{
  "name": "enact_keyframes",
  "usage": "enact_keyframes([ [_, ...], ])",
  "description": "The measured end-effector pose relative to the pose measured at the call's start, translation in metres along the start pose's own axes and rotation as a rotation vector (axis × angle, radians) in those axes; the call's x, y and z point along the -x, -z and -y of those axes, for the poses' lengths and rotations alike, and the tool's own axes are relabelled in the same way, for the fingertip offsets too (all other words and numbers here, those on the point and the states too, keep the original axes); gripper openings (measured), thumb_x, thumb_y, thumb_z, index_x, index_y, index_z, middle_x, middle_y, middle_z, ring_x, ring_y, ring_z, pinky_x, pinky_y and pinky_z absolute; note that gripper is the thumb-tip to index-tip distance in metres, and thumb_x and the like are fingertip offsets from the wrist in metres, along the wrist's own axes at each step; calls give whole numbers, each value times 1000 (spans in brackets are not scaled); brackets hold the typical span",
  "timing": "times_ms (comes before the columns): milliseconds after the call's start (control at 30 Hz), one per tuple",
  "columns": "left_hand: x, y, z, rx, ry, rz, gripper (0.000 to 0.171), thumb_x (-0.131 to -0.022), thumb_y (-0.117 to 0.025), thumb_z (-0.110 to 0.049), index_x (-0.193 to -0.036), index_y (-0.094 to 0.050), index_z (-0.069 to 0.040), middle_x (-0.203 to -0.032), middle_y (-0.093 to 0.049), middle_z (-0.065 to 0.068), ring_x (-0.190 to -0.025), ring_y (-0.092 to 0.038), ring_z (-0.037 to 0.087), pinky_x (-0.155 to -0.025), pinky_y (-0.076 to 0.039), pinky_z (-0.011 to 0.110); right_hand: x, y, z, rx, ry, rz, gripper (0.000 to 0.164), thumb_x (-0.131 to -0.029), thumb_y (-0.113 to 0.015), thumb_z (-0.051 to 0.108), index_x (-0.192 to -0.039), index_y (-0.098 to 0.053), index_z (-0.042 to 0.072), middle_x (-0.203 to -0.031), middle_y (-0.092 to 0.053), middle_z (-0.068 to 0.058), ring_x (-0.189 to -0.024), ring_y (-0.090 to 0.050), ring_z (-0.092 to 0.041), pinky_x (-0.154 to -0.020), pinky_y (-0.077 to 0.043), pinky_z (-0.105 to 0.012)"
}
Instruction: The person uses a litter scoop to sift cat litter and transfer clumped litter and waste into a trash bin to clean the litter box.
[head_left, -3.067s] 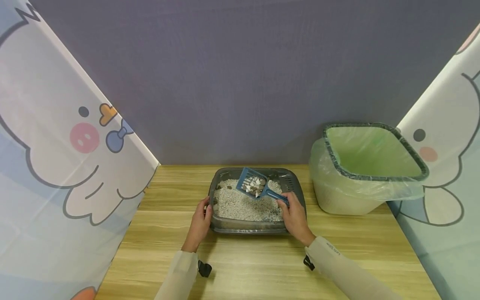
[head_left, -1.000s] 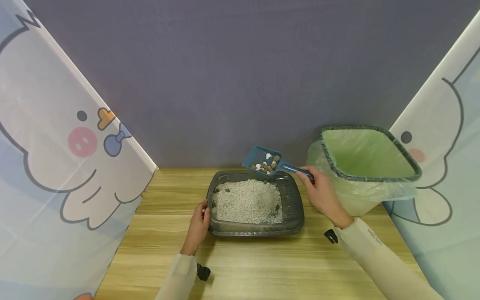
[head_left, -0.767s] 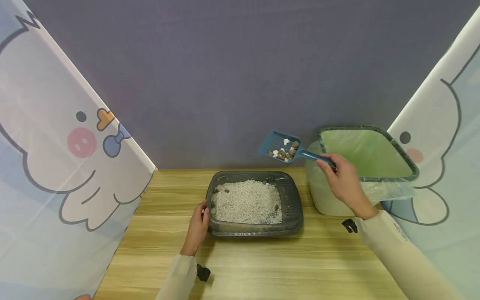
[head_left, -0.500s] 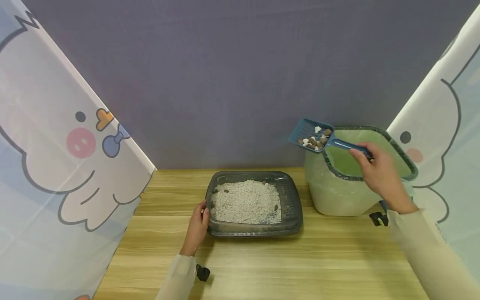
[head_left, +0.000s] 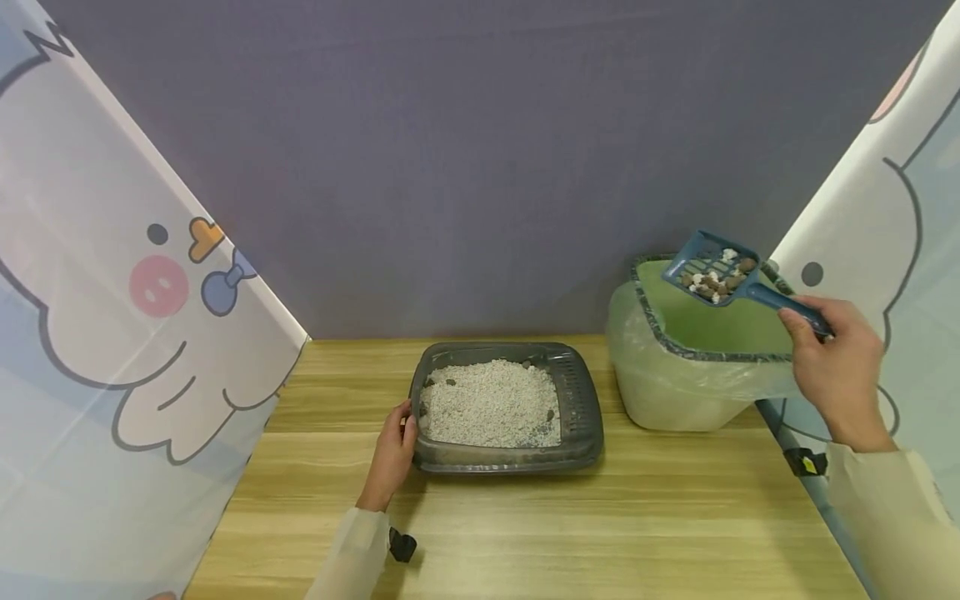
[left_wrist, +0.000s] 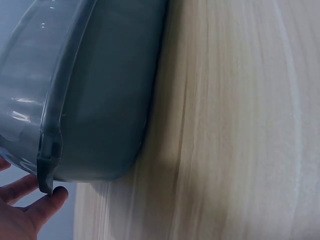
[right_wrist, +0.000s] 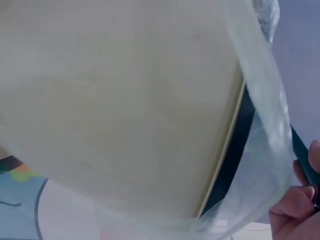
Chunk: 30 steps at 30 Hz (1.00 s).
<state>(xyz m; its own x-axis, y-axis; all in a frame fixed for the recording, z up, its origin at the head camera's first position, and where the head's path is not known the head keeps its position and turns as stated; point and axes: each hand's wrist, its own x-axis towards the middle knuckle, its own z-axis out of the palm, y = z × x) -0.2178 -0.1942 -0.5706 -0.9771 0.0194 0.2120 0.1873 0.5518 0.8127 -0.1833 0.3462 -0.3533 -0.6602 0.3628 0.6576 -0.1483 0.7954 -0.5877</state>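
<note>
My right hand (head_left: pixel 840 358) grips the handle of a blue slotted litter scoop (head_left: pixel 780 302), also seen at the edge of the right wrist view, where the hand (right_wrist: pixel 295 207) shows only partly. Brown and white clumps (head_left: pixel 712 285) lie in the scoop's head, which is level over the bin's opening. A dark grey litter box (head_left: pixel 585 417) sits on the table, filled with pale litter (head_left: pixel 495 404) and a few dark lumps. At its left end my left hand (head_left: pixel 393 450) holds the rim, thumb and fingers on either side of it in the left wrist view (left_wrist: pixel 25 205).
A pale bin (head_left: pixel 675 404) with a dark rim and a clear green-tinted liner stands at the table's back right. The liner hangs over its outside. Behind the wooden table (head_left: pixel 487 533) rises a grey wall panel (head_left: pixel 450 167), with cartoon-printed panels at both sides.
My right hand has lifted the loaded scoop from above the litter box and carried it right, over the bin. The left hand has stayed at the box's left rim.
</note>
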Motion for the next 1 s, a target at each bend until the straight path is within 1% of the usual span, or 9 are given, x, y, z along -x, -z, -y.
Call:
enact_keyframes([
  [100, -1, 0, 0, -1, 1, 1, 44, -104, -38, -28, -140, -40, -3, -129, -50, 17, -97, -58, 28, -75, -49, 42, 2, 1, -4, -10, 41, -21, 23, -88, -67, 8, -108, -68, -4, -90, -43, 30, -69, -36, 8, -63, -27, -15],
  [233, 0, 0, -1, 1, 11, 5, 43, -104, -38, -27, -140, -40, -4, -127, -51, 16, -95, -59, 26, -72, -49, 40, 5, 3, -9, 8, 82, -27, 23, -86, -69, 4, -107, -69, -4, -91, -41, 31, -69, -33, 9, -63, -26, -14],
  [333, 1, 1, -2, 12, 25, 4, 43, -103, -38, -29, -140, -40, -6, -126, -52, 14, -94, -59, 25, -70, -49, 39, 5, 3, -13, 14, 109, -42, 24, -84, -71, 1, -106, -69, -5, -87, -40, 31, -69, -31, 10, -63, -25, -14],
  [433, 1, 1, -3, 16, 14, -3, 43, -103, -38, -28, -140, -41, -5, -127, -51, 15, -95, -59, 27, -71, -49, 40, 5, 3, -16, 3, 126, -69, 24, -82, -72, -1, -106, -70, -4, -84, -40, 30, -69, -31, 10, -62, -25, -15],
  [533, 2, 0, -3, 18, 11, -4, 43, -104, -38, -28, -140, -40, -5, -128, -50, 16, -96, -58, 28, -73, -49, 42, 5, 4, -18, -18, 139, -95, 23, -82, -72, 0, -105, -71, -2, -81, -37, 28, -70, -30, 10, -63, -25, -15],
  [600, 2, 0, -2, 20, 15, -3, 44, -104, -37, -29, -140, -40, -5, -130, -49, 16, -97, -58, 29, -74, -49, 43, 6, 4, -19, -33, 180, -113, 21, -84, -70, -1, -104, -71, -3, -82, -35, 26, -72, -29, 9, -63, -25, -17],
  [767, 2, 0, -1, 21, 13, 1, 45, -104, -36, -30, -141, -39, -5, -132, -47, 17, -99, -57, 29, -74, -49, 43, 7, 2, -21, -79, 257, -209, 13, -87, -68, 2, -97, -73, -5, -84, -33, 26, -76, -29, 8, -66, -23, -19],
  [867, 2, 0, -1, 22, 18, 3, 45, -104, -36, -31, -141, -39, -5, -133, -47, 16, -99, -56, 29, -75, -49, 44, 6, -1, -21, -104, 229, -272, 14, -85, -70, 5, -98, -74, -1, -84, -35, 26, -77, -31, 8, -68, -23, -18],
  [1000, 2, 0, -3, 25, 22, -1, 45, -104, -36, -31, -141, -39, -5, -134, -46, 17, -101, -56, 31, -77, -48, 46, 10, -2, -16, -118, 157, -307, 22, -84, -72, 8, -105, -73, 3, -84, -41, 27, -75, -34, 9, -69, -25, -15],
])
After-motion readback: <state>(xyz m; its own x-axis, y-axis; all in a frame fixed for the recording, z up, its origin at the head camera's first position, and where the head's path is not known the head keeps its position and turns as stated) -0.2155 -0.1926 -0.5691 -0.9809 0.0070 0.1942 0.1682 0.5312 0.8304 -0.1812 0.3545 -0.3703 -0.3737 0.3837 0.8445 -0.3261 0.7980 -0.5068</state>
